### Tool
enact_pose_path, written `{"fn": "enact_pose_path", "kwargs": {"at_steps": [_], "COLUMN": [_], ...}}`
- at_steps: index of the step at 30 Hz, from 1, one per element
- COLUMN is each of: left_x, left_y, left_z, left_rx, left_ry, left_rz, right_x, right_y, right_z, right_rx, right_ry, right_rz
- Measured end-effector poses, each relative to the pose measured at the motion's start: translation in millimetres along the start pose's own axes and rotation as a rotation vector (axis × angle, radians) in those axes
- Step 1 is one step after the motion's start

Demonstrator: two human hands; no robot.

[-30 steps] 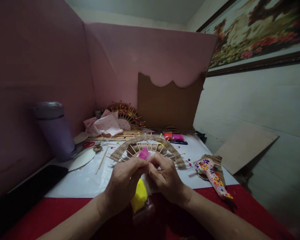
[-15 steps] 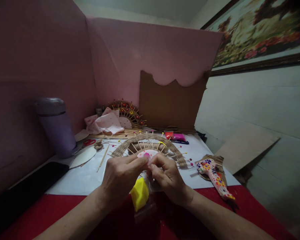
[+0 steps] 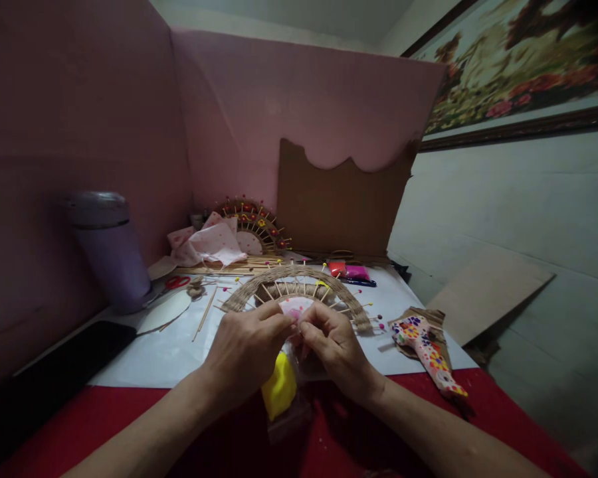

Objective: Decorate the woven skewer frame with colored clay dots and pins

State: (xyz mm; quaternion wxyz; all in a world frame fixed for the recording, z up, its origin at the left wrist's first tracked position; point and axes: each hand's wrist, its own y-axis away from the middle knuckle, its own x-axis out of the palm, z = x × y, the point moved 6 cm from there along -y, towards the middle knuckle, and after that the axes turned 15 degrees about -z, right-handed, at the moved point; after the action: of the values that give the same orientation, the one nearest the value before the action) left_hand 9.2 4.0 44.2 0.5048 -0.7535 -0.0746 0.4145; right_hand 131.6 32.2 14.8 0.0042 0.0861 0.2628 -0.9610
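My left hand [image 3: 244, 342] and my right hand [image 3: 335, 346] meet at the middle of the table, thumbs and fingertips pinched together. A small pale-pink bit [image 3: 294, 313] shows at the left fingertips; what the fingers hold is mostly hidden. Just beneath the hands is a yellow lump [image 3: 280, 390], like soft clay, with clear plastic around it. Behind the fingers lies a half-round fan shape [image 3: 274, 273] of twine-wrapped arches and thin sticks, tipped with coloured beads. Its dotted pink centre is partly covered by my hands.
At left stand a purple tumbler [image 3: 110, 255] and a black flat object [image 3: 74, 355]. Red-handled scissors [image 3: 178, 282] lie near loose sticks [image 3: 205, 313]. A flower-patterned glue gun [image 3: 426, 352] rests at right. Red and magenta packets [image 3: 349, 271] and a finished-looking beaded fan [image 3: 262, 222] are behind.
The bright pink spot at my fingertips now looks paler and less distinct. My fingers have shifted slightly; both hands stay together in nearly the same place.
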Motion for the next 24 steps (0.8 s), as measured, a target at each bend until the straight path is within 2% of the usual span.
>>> {"fn": "enact_pose_path", "kwargs": {"at_steps": [6,10,12,15,18,24], "left_x": [1.7,-0.4,0.2,2.7,2.8,1.3], "left_y": [2,4,4,4,3,3], "left_z": [18,21,20,19,19,20], "left_rx": [-0.352,-0.474,-0.525,-0.578,-0.597,-0.551], "left_ry": [0.118,0.145,0.235,0.391,0.383,0.242], "left_rz": [0.003,-0.006,-0.009,0.007,0.022,0.055], "right_x": [2,7,7,3,1,6], "right_y": [3,7,7,4,1,6], "right_z": [6,12,13,10,6,11], "right_rx": [-0.120,-0.207,-0.204,-0.141,-0.115,-0.265], "right_ry": [0.099,0.111,0.091,0.068,0.080,0.151], "right_rz": [0.024,0.100,0.110,0.073,0.042,0.098]}}
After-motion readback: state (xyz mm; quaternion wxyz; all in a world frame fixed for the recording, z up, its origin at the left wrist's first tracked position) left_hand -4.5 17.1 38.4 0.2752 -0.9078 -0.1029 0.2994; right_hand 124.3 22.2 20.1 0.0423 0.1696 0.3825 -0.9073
